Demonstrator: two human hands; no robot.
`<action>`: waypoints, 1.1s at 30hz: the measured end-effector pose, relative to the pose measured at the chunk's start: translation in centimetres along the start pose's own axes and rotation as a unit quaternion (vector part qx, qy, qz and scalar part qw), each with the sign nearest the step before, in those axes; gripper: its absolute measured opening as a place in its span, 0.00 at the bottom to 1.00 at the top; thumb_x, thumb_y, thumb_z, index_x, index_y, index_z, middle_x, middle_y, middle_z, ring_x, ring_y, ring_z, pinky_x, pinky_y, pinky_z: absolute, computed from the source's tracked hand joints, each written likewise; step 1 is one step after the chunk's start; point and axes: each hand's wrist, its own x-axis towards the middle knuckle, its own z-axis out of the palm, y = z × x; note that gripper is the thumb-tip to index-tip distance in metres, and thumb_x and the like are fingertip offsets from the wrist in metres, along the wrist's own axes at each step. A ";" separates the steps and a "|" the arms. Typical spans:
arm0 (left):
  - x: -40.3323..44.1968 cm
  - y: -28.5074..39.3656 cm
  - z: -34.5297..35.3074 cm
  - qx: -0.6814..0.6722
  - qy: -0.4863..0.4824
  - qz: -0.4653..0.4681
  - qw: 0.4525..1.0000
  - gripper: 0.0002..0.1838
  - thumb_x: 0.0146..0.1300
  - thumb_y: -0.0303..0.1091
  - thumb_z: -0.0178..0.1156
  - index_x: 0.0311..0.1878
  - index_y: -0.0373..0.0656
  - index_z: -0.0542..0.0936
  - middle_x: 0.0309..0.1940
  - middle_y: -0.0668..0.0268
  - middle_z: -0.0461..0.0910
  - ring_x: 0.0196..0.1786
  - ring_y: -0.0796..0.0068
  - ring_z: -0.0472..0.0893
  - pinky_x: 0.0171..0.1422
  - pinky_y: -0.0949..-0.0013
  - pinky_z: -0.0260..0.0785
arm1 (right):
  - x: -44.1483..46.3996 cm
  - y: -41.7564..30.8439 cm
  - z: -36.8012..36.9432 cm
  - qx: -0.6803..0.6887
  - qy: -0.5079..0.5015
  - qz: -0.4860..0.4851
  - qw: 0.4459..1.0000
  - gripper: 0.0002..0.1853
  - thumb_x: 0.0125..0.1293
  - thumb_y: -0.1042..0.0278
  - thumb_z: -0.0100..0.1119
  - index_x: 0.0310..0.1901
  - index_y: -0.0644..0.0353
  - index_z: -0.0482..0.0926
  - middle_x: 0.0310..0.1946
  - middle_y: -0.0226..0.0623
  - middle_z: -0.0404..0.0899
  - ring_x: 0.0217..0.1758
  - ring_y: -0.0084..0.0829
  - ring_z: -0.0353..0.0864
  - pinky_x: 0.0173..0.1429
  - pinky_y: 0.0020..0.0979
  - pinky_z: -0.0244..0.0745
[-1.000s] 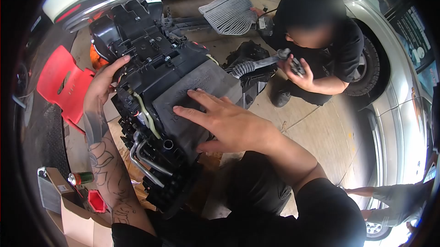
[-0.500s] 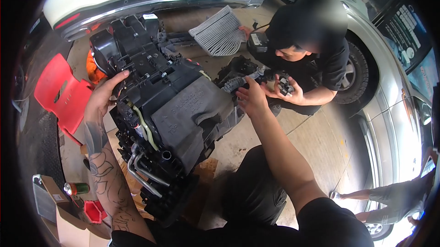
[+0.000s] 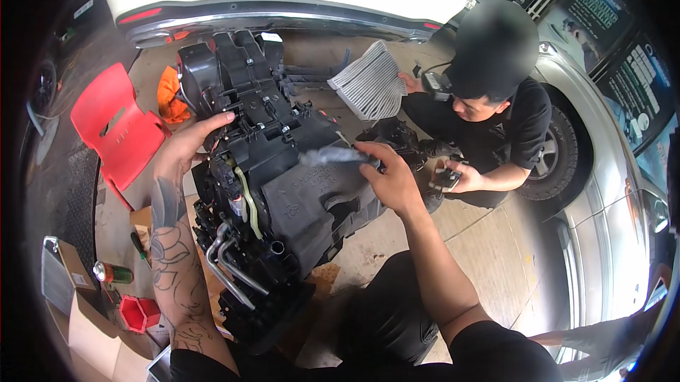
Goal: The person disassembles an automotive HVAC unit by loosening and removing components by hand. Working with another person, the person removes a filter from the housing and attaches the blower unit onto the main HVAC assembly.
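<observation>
A large black car air-conditioning unit (image 3: 283,127) stands before me, tilted, with a dark grey foam pad (image 3: 294,201) on its top and metal pipes (image 3: 228,265) at the near end. My left hand (image 3: 195,142) grips its left edge, thumb on top and fingers partly hidden. Above the foam pad, my right hand (image 3: 388,176) is closed around what looks like a brush (image 3: 333,158), its grey head smeared by motion. Whether it touches the unit I cannot tell.
At right crouches a co-worker (image 3: 520,123) holding a pleated filter (image 3: 372,84) and a small black part (image 3: 446,175). A red chair (image 3: 117,127), a can (image 3: 113,273), a red tray (image 3: 139,313) and cardboard boxes (image 3: 99,332) are at left. Cars stand behind and at right.
My right hand has come away from the co-worker's hands with the brush, now over the foam pad. The view has shifted; my left hand stays on the unit's edge.
</observation>
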 end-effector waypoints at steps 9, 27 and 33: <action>0.3 0.0 -0.2 -0.008 -0.026 -0.010 1.000 0.50 0.54 0.63 0.77 0.74 0.43 0.72 0.67 0.57 0.76 0.67 0.59 0.75 0.74 0.41 0.61 | -0.1 -0.6 -0.2 -0.060 -0.028 -0.047 0.997 0.21 0.68 0.66 0.65 0.62 0.57 0.83 0.60 0.43 0.83 0.64 0.39 0.82 0.64 0.34 0.75; 0.7 -0.5 0.0 0.014 -0.002 0.008 1.000 0.41 0.52 0.67 0.75 0.61 0.48 0.81 0.48 0.70 0.83 0.46 0.75 0.79 0.54 0.60 0.67 | -0.1 -0.7 -0.1 -0.068 -0.028 -0.046 0.996 0.24 0.66 0.58 0.71 0.60 0.61 0.83 0.60 0.46 0.82 0.66 0.46 0.79 0.70 0.40 0.72; 1.0 -0.9 0.0 0.007 0.027 0.014 1.000 0.41 0.53 0.66 0.74 0.62 0.46 0.81 0.46 0.70 0.82 0.42 0.76 0.79 0.48 0.65 0.67 | -0.2 -0.8 0.0 -0.072 -0.023 -0.035 0.997 0.24 0.65 0.55 0.71 0.60 0.58 0.84 0.60 0.44 0.81 0.66 0.47 0.78 0.71 0.41 0.72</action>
